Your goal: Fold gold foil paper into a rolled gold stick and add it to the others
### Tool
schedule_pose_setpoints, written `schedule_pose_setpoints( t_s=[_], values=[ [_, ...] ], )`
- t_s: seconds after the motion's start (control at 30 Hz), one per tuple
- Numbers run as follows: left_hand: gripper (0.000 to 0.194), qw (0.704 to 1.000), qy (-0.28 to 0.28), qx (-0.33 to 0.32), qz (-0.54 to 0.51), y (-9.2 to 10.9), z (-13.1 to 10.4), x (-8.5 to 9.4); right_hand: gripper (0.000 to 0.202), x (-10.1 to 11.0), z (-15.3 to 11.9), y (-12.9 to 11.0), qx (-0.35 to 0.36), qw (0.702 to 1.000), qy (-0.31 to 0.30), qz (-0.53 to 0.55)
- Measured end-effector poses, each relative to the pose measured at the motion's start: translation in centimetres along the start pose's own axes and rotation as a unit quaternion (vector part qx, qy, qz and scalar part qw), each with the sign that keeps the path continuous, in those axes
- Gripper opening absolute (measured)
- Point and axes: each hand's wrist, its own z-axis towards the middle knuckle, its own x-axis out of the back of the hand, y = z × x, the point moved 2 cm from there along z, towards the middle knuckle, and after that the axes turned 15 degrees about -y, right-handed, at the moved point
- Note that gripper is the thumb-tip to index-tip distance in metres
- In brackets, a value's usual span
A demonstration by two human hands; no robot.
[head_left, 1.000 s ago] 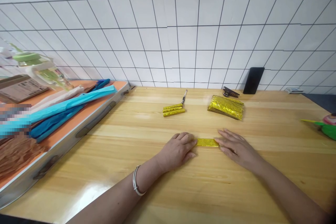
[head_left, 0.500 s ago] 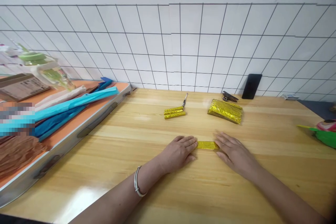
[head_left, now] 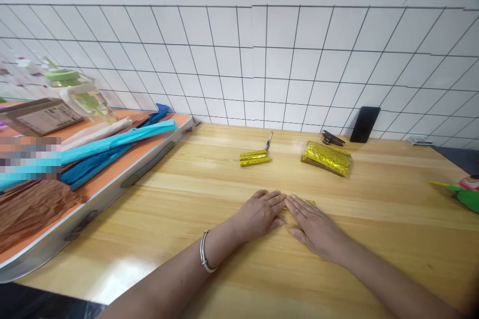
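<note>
Near front edge of table [head_left: 187, 239], mid-width: gold strip [head_left: 310, 203], nearly hidden under flat palms. Left hand [head_left: 262, 212] and right hand [head_left: 312, 224] released, fingers spread, grasping nothing, touching. Best: press evenly, sweep outward along crease. Folded strips [head_left: 254, 158] and foil stack [head_left: 326, 158] toward back edge.

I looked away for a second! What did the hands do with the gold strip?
The right hand slid left over the gold strip until its fingers met the left hand; now only the strip's right tip shows. The left hand stayed flat on the strip's left end. The three folded gold strips, the foil stack and the pen kept their places.
</note>
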Motion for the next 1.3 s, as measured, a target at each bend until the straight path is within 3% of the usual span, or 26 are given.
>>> schedule_pose_setpoints(
  t_s=[0.4,0.6,1.0,1.3],
  values=[
    [0.047,1.0,-0.006,0.012,0.0,0.1,-0.1,0.1,0.057,-0.9,-2.9,2.6,-0.027,0.999,0.016,0.025],
    [0.046,1.0,0.003,0.013,0.008,0.2,-0.1,0.1,0.054,-1.3,-2.8,2.6,-0.049,0.998,0.037,0.009],
    [0.047,1.0,0.012,0.007,-0.004,1.0,0.7,0.1,0.054,-1.7,-2.7,2.9,-0.029,0.999,0.041,0.005],
    [0.054,0.998,-0.024,-0.052,-0.028,1.6,1.9,-0.3,0.054,-1.6,-2.6,2.6,-0.027,0.999,0.038,-0.008]
  ],
)
